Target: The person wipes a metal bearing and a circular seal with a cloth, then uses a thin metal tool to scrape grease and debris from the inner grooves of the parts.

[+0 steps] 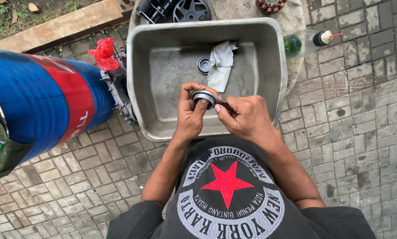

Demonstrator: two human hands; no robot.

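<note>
- Left hand: forearm rises from the lower centre of the frame, wrist bent, fingers curled closed around a round metal bearing. The thumb presses on the ring's near face; the fingertips wrap its far edge.
- Right hand: forearm enters from the lower right, hand turned inward. Thumb and forefinger are pinched shut on a small dark part that touches the right edge of the bearing.
- Bearing location: held at frame centre, above the near wall of the grey metal tray, clear of the tray floor.
- Tray contents: a second, smaller ring-shaped part lies on the floor in the upper middle, just beside a crumpled white rag.
- Surroundings: a clear bottle with green liquid lies at the upper right, beside the tray. A blue and red cylindrical body fills the left of the frame, with a red plastic bag near its end. The ground is grey paving brick.
- Hidden or unclear: the fingers cover most of the bearing's rim. The dark part is too small to identify. Black round parts at the top edge are cut off by the frame. The assembly between the cylinder and the tray is hard to make out.
</note>
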